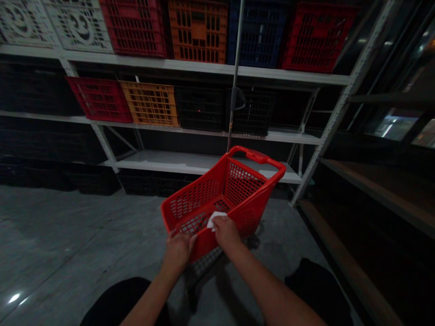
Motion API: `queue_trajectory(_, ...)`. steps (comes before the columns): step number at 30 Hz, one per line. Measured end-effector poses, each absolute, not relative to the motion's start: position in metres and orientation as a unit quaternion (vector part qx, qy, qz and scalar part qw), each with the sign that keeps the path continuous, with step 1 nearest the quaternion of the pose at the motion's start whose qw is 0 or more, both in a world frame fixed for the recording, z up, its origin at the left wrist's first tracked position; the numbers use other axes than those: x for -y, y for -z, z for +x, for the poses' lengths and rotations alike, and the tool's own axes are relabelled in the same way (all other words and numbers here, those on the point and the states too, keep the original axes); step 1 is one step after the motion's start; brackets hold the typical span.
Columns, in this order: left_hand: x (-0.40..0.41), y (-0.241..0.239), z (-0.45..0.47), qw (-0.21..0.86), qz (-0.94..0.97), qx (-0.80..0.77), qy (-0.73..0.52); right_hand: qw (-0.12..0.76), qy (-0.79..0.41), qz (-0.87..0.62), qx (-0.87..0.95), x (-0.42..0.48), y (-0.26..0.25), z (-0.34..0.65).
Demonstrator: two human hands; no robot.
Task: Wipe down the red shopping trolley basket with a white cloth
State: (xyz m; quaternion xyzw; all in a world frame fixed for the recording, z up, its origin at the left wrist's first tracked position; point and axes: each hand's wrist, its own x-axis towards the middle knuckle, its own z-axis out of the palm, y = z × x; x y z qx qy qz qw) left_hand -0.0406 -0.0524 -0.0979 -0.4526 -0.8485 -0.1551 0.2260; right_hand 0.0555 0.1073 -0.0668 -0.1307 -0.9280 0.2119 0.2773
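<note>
Red basket (238,185) sits tilted on the floor (84,235) btwn the person's knees, handle (260,157) on the far side, in front of shelves (190,162) w/ crates (151,103). L hand (178,249): fingers curled shut over the near rim. R hand (224,231): fingers closed on a white cloth (215,218), pressed to the rim's inner edge. Looks like wiping. To do it well, imo: firm L grip so the basket can't tip or slide, cloth flat not bunched, even pressure along the rim, and work into the mesh holes, where dirt prob. hides. Light is dim, so go slow and check each stretch.
</note>
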Motion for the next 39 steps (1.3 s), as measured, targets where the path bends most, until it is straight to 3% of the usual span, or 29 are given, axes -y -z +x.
queue_trajectory(4,0.054,0.1,-0.043,0.214,-0.458,0.85,0.147,0.266,-0.211,-0.069,0.938,-0.105,0.075,0.057)
queue_trajectory(10,0.055,0.107,-0.055,0.202,-0.467,0.851,0.132,0.291,-0.149,-0.239,0.914,-0.215,0.035,0.085)
queue_trajectory(13,0.053,0.113,-0.064,0.203,-0.472,0.847,0.133,0.286,-0.131,-0.275,0.909,-0.221,0.028,0.082)
queue_trajectory(21,0.059,0.115,-0.077,0.21,-0.501,0.824,0.159,0.229,-0.128,-0.095,0.96,-0.147,0.055,0.056)
queue_trajectory(29,0.073,0.104,-0.102,0.18,-0.498,0.838,0.134,0.275,-0.109,-0.259,0.919,-0.247,0.004,0.097)
queue_trajectory(39,0.002,0.059,-0.062,0.205,-0.405,0.877,0.155,0.235,-0.156,-0.167,0.945,-0.137,0.039,0.027)
